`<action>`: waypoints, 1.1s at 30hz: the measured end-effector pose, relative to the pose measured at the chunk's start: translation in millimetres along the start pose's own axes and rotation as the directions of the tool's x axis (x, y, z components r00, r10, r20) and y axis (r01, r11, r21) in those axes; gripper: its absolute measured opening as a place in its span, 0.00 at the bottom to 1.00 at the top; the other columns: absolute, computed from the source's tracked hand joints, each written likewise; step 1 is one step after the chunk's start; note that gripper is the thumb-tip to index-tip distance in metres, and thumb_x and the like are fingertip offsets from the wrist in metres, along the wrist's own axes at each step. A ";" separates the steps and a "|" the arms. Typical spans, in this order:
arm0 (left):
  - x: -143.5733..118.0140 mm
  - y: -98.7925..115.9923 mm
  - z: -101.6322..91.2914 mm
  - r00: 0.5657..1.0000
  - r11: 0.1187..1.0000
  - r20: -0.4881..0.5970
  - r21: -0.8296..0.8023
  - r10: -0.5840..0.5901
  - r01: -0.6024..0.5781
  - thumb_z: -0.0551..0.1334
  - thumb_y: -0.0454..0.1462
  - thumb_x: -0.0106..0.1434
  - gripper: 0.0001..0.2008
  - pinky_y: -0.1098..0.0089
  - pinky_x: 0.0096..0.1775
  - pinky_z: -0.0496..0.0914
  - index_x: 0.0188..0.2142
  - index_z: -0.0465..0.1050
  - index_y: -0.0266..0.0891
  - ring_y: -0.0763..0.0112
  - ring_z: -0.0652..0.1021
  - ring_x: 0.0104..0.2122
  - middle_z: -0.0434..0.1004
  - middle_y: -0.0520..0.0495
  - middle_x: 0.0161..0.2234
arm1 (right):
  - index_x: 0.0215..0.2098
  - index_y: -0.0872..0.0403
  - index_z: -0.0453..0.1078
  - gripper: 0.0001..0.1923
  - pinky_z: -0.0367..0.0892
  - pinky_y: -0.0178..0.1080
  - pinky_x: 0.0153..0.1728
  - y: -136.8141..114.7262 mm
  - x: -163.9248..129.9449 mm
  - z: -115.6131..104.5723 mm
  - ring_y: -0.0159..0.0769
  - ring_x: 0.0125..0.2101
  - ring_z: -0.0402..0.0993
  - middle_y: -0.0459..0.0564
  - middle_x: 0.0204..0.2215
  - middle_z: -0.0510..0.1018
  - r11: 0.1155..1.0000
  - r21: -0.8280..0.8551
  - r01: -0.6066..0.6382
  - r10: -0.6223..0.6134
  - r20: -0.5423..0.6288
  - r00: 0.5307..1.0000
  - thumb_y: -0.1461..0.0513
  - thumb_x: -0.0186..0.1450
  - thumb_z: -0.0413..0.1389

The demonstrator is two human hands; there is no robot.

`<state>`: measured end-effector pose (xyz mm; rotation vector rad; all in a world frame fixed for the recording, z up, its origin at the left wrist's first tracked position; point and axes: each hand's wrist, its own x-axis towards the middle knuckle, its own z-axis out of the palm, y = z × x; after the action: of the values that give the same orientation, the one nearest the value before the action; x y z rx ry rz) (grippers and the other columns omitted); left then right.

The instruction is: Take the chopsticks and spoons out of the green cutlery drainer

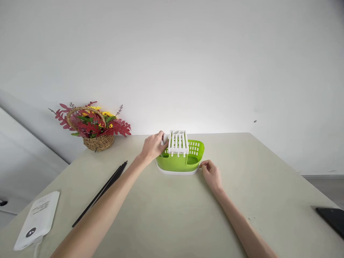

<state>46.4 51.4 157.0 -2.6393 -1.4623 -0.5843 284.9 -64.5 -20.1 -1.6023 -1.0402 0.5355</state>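
A green plastic cutlery holder (185, 161) with a white base stands at the middle of the beige table (172, 211), near its far edge. A white slotted insert (178, 142) sits on top of it. My left hand (153, 147) reaches over the holder's left end, fingers closed on a small white object (165, 139) next to the insert. My right hand (211, 174) rests on the table with its fingertips touching the holder's lower right corner. A bundle of black chopsticks (102, 191) lies on the table left of my left forearm.
A wicker basket (98, 142) of red leaves and yellow flowers stands at the back left by the wall. A white power bank (37, 219) lies at the near left edge. A dark phone (333, 219) lies at the right edge.
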 end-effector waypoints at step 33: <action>21.4 -13.6 -50.2 0.929 0.980 -0.354 -0.197 -0.111 0.042 0.62 0.45 0.66 0.09 0.67 0.39 0.71 0.37 0.67 0.43 0.61 0.83 0.34 0.85 0.48 0.33 | 0.33 0.49 0.72 0.10 0.65 0.39 0.34 1.2 -1.5 -0.2 0.39 0.29 0.75 0.47 0.31 0.83 0.999 -0.027 0.021 -0.019 0.047 0.999 0.57 0.60 0.51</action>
<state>30.6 64.0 209.5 -2.4250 -1.4596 -1.1995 284.7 -65.8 -21.4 -1.6089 -1.1021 0.5498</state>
